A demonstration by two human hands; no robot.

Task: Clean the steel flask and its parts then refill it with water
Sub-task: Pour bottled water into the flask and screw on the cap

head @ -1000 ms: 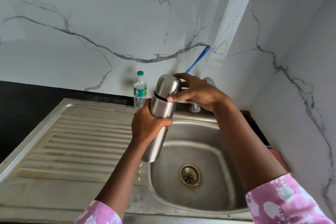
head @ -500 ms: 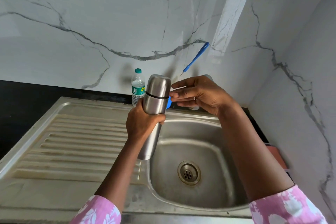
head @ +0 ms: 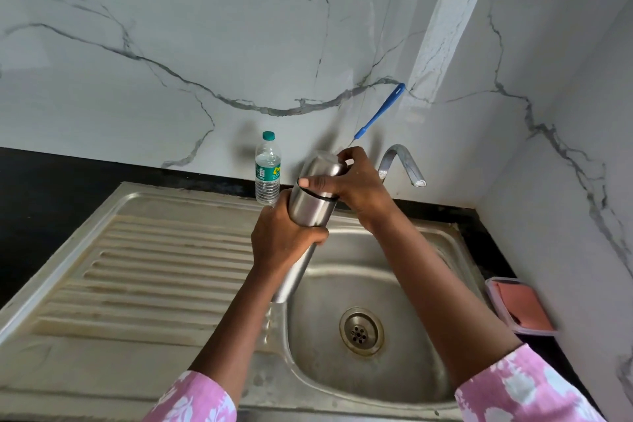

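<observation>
Over the steel sink (head: 428,284), the steel flask (head: 310,212) is held tilted, its base low toward the drainboard edge and its top leaning up toward the tap (head: 404,164). Both hands are clamped on it: the left hand (head: 284,243) wraps the body at mid-height, while the right hand (head: 352,181) closes around the cap (head: 323,166) just above the dark seam, apparently to twist it; whether the cap has loosened at all is hard to judge, since that end is blurred. My reading is that the task is at its opening step, with nothing yet washed. Smooth metal may slip in the left hand if the cap is tight and the twist is forced, and the flask could drop into the basin; a cap that frees suddenly could also be fumbled, and any liquid inside would spill given the tilt. Counting what shows: one flask, one cap, one tap, one drain (head: 361,331), one plastic water bottle (head: 268,169) standing on the counter (head: 68,175) behind the sink, one blue brush handle (head: 380,111) leaning against the wall, and one pink-lidded container (head: 520,307) at the right.
</observation>
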